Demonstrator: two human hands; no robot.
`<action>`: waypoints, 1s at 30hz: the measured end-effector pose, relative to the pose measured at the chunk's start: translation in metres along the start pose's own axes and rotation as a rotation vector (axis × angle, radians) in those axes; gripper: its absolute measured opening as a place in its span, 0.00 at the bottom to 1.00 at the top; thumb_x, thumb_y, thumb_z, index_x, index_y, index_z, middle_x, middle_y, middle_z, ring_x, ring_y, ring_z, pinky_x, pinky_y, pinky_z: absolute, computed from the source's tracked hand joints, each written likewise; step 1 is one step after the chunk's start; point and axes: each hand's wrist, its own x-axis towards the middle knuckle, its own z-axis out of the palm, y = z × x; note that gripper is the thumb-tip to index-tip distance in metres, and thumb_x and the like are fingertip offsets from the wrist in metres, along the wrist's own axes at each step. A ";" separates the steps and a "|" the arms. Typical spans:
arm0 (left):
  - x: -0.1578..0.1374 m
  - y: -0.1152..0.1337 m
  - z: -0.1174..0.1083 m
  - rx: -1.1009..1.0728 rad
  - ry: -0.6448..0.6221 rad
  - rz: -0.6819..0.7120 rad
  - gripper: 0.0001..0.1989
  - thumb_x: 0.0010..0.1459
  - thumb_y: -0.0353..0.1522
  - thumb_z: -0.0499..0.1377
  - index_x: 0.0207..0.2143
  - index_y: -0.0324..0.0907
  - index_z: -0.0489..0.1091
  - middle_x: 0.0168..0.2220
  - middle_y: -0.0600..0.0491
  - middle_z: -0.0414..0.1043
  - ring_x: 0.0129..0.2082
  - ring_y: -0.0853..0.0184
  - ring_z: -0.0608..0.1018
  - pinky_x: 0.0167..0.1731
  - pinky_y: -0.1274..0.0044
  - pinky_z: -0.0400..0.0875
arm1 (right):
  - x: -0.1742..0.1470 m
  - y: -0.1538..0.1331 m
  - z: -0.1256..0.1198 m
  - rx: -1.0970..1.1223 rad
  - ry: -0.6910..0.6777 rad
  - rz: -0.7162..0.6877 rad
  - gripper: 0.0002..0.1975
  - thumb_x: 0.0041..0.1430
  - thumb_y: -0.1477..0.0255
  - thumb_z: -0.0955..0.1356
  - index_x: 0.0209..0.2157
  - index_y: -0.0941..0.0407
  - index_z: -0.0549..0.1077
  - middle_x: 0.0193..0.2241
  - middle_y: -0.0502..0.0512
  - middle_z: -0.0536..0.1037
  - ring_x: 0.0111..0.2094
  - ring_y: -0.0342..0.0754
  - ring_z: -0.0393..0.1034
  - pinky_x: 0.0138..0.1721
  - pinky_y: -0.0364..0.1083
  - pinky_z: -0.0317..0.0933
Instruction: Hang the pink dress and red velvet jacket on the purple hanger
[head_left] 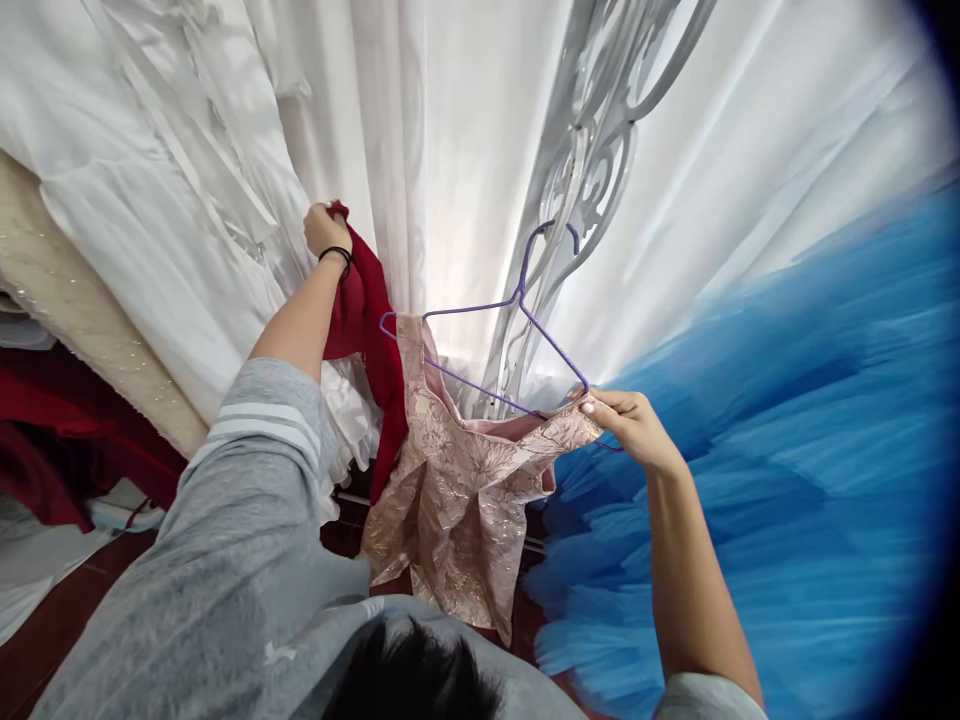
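Note:
A purple clothes hanger (480, 308) hooks over a grey scrollwork metal stand (592, 190). From it hangs a pink and gold brocade dress (469, 480), one strap over the hanger's left arm. My right hand (630, 425) pinches the dress's other strap against the hanger's right end. Off to the left, my left hand (326, 230) is closed on the top of a red cloth (375, 330), which drapes down beside the dress. Below the hand the cloth hangs free, its lower tip near the dress's left side.
White gowns (150, 180) hang at the left, with a beige sparkly fabric (82, 300) and dark red cloth (75, 430) beside them. A full blue tulle skirt (787, 450) fills the right. White curtains (480, 120) cover the back, above a dark floor (82, 580).

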 end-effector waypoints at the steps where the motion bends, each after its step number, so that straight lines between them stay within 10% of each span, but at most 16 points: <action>1: 0.002 0.001 0.004 -0.027 0.103 -0.058 0.29 0.65 0.43 0.49 0.63 0.38 0.64 0.61 0.34 0.66 0.63 0.43 0.67 0.57 0.60 0.61 | 0.001 0.000 -0.001 0.013 -0.002 0.016 0.24 0.47 0.49 0.76 0.35 0.56 0.85 0.27 0.53 0.81 0.31 0.49 0.73 0.37 0.46 0.69; 3: 0.004 0.006 0.009 -0.035 0.178 -0.076 0.25 0.64 0.38 0.48 0.58 0.36 0.70 0.57 0.36 0.72 0.59 0.48 0.73 0.55 0.65 0.65 | 0.004 0.002 -0.004 0.035 0.002 0.045 0.24 0.45 0.49 0.77 0.33 0.56 0.85 0.26 0.53 0.80 0.29 0.48 0.72 0.36 0.46 0.69; 9: -0.023 0.034 0.012 0.336 -0.337 0.144 0.26 0.45 0.35 0.61 0.48 0.34 0.76 0.48 0.37 0.77 0.50 0.46 0.78 0.43 0.70 0.72 | 0.011 0.010 -0.002 0.102 0.065 0.046 0.22 0.44 0.51 0.77 0.32 0.56 0.85 0.29 0.54 0.82 0.31 0.50 0.74 0.35 0.47 0.69; 14: -0.077 0.042 0.013 0.358 -0.377 0.327 0.08 0.41 0.31 0.60 0.26 0.38 0.75 0.35 0.39 0.78 0.42 0.48 0.79 0.36 0.71 0.69 | 0.002 0.005 0.011 0.079 0.103 0.039 0.21 0.49 0.52 0.76 0.35 0.55 0.85 0.30 0.55 0.83 0.35 0.56 0.77 0.38 0.51 0.71; 18: -0.120 0.045 0.006 0.072 -0.453 0.387 0.11 0.40 0.28 0.58 0.12 0.43 0.58 0.16 0.50 0.62 0.27 0.61 0.73 0.28 0.73 0.61 | -0.007 0.001 0.016 0.086 0.147 0.025 0.20 0.48 0.52 0.76 0.35 0.54 0.85 0.30 0.54 0.83 0.38 0.58 0.77 0.40 0.52 0.72; 25: -0.212 0.074 -0.010 -0.752 -0.287 0.143 0.08 0.46 0.31 0.54 0.17 0.42 0.58 0.17 0.56 0.55 0.21 0.71 0.60 0.22 0.76 0.53 | -0.012 -0.004 0.033 0.259 0.062 0.117 0.20 0.47 0.54 0.77 0.33 0.55 0.83 0.24 0.54 0.80 0.29 0.52 0.75 0.30 0.47 0.69; 30: -0.228 0.082 -0.029 -0.771 -0.342 0.256 0.13 0.49 0.35 0.54 0.17 0.43 0.54 0.17 0.57 0.51 0.19 0.73 0.56 0.21 0.77 0.51 | -0.005 0.006 0.025 0.394 -0.038 0.132 0.30 0.39 0.45 0.77 0.34 0.56 0.83 0.24 0.58 0.81 0.24 0.53 0.75 0.25 0.47 0.68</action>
